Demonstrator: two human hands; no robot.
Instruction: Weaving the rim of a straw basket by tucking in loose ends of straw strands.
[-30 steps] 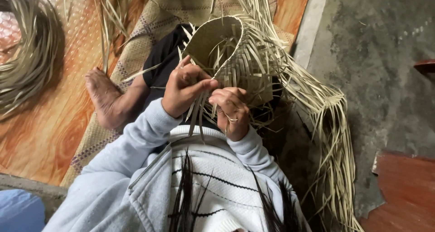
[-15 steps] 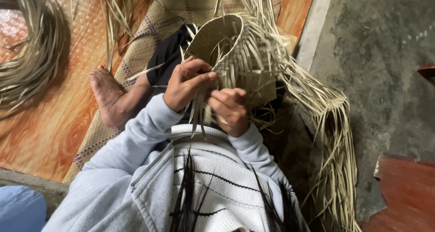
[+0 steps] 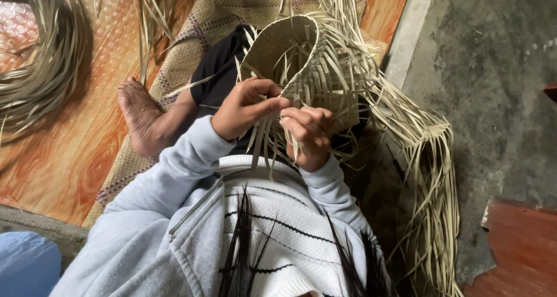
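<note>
Over lap: left hand [image 3: 246, 108] and right hand [image 3: 307, 134] pinch loose flat strips at half-woven pale straw basket [image 3: 301, 59]; rim ragged, orange wood-pattern floor [image 3: 64, 157] alongside.

**Hands creep up the woven rim**

The left hand [image 3: 246, 108] now sits slightly higher and closer to the half-woven basket [image 3: 290, 53] than a second ago, its fingertips pinching a strip at the rim's near edge. The right hand [image 3: 307, 134] has turned a little, knuckles more toward the camera, its grip closing on loose strips [image 3: 272, 149] just below. The two hands are nearer together, almost touching. The basket's mouth tips slightly more toward the left.
</note>
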